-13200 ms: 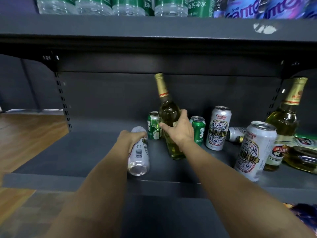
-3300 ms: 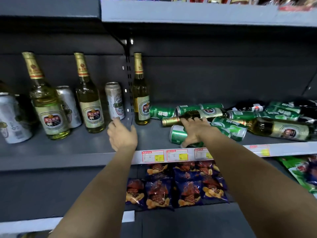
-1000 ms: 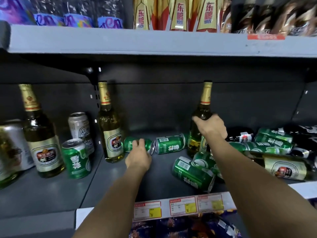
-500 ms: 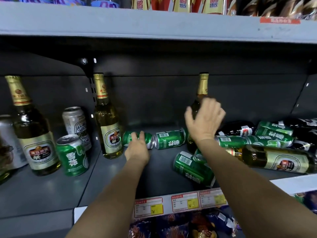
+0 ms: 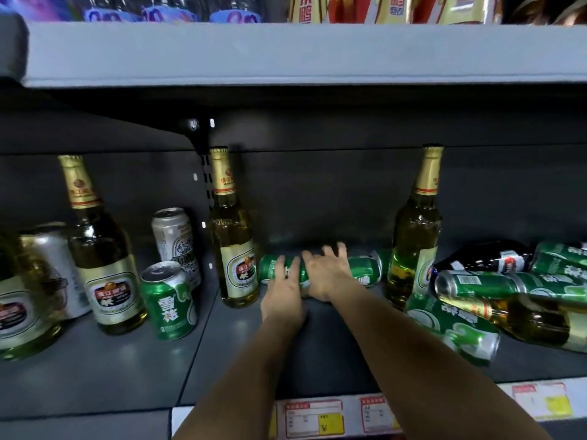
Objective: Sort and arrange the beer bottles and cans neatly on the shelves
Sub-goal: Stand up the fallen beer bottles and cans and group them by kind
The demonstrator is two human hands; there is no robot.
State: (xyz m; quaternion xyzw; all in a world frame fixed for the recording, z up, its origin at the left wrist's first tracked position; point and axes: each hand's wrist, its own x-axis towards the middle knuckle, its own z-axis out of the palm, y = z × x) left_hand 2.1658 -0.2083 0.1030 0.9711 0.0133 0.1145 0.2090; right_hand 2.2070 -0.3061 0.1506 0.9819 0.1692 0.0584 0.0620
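Note:
Two green beer cans lie on their sides at the back of the grey shelf. My left hand grips the left can, fingers curled over its top. Just beside it, my right hand lies with spread fingers on the second lying can. An upright gold-capped beer bottle stands just right of that can, and another upright bottle stands just left of my left hand.
On the left stand a third upright bottle, an upright green can and a silver can. On the right, several green cans, a clear bottle and a dark bottle lie in a heap. The upper shelf hangs overhead.
My right hand let go of the upright bottle it had stood up, and came down left onto the second lying can. My left hand stays on the left can.

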